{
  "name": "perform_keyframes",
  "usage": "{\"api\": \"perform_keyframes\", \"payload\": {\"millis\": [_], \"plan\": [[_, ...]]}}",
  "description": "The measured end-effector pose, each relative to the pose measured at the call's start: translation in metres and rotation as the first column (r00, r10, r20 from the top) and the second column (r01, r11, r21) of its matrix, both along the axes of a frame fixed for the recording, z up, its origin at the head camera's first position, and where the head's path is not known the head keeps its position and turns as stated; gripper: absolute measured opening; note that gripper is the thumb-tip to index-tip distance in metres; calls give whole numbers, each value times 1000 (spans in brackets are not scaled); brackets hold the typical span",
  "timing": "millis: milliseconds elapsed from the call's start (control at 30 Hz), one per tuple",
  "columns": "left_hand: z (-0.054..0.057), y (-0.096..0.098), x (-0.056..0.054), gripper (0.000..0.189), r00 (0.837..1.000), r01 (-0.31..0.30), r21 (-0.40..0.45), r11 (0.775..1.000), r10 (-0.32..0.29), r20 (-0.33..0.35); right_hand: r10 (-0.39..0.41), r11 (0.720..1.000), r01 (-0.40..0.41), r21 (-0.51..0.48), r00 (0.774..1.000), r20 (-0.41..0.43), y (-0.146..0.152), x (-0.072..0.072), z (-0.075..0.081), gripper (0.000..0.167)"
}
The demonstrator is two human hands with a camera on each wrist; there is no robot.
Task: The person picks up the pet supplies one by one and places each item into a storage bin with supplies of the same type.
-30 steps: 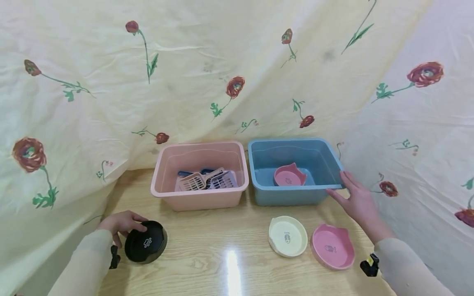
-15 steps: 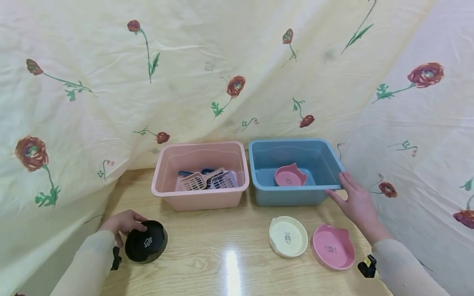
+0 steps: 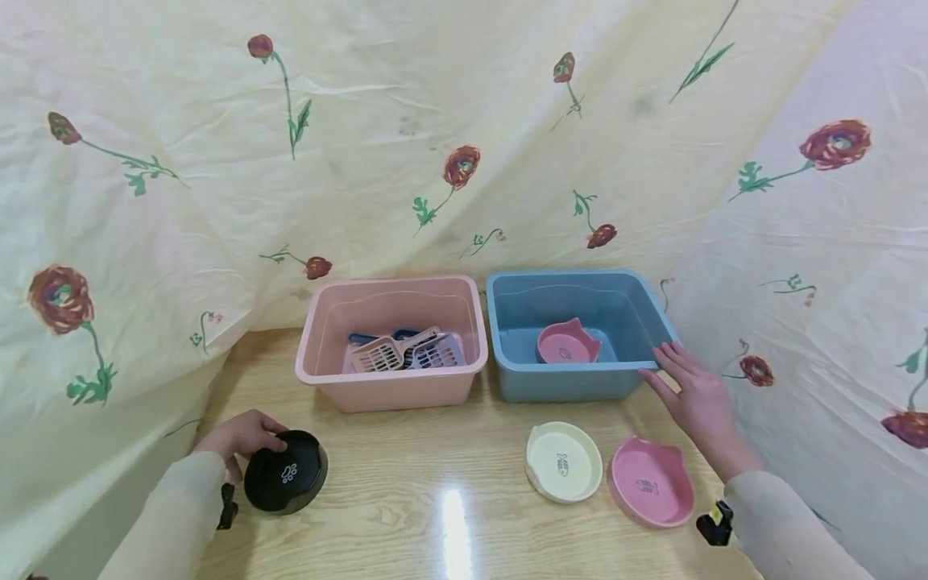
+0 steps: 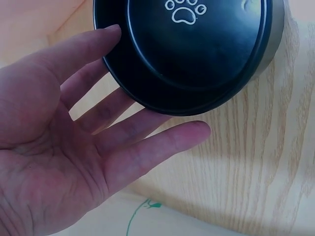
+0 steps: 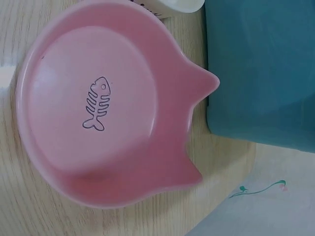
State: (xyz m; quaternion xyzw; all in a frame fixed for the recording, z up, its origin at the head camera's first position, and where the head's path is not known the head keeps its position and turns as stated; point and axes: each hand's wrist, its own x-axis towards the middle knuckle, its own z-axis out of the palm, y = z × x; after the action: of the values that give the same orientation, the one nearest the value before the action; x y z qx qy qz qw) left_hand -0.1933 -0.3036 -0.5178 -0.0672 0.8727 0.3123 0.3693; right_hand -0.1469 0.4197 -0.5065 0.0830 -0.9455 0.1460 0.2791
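Observation:
My left hand (image 3: 242, 435) holds a black pet bowl (image 3: 290, 482) by its left rim; the left wrist view has the thumb (image 4: 110, 35) over the rim and fingers along the outside. White paw print marks the bowl's floor. At the front right corner of a blue litter box (image 3: 565, 385), my right hand (image 3: 699, 403) rests with extended fingers on the rim. A pink cat-eared bowl (image 3: 568, 345) lies inside that box. Below the right hand is another pink cat-eared bowl (image 5: 93, 98) with a fishbone drawing; that hand is outside the right wrist view.
Left of the blue box stands a pink litter box (image 3: 406, 393) with several litter scoops (image 3: 379, 356) inside. A cream bowl (image 3: 564, 466) sits on the wooden table (image 3: 391, 524) beside the pink one. Flowered cloth (image 3: 406, 97) hangs behind and at both sides.
The fingers of my right hand have shifted slightly on the blue box's corner. My left hand and the black bowl have stayed in place.

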Motion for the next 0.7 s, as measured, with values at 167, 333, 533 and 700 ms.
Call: {"api": "perform_keyframes", "payload": {"millis": [167, 333, 533, 700], "plan": [[-4, -5, -4, 44, 1000, 9, 24, 1000, -9, 8, -8, 1000, 8, 2, 1000, 7, -2, 2, 0, 57], [-2, -6, -5, 42, 1000, 11, 22, 1000, -11, 27, -6, 1000, 6, 14, 1000, -9, -2, 0, 0, 56], [4, -1, -2, 39, 999, -3, 22, 1000, 3, 45, -7, 1000, 8, 23, 1000, -27, -3, 0, 2, 56], [3, 0, -1, 38, 999, -13, 28, 1000, 12, 49, -8, 1000, 9, 23, 999, -35, -3, 1, 3, 58]]}}
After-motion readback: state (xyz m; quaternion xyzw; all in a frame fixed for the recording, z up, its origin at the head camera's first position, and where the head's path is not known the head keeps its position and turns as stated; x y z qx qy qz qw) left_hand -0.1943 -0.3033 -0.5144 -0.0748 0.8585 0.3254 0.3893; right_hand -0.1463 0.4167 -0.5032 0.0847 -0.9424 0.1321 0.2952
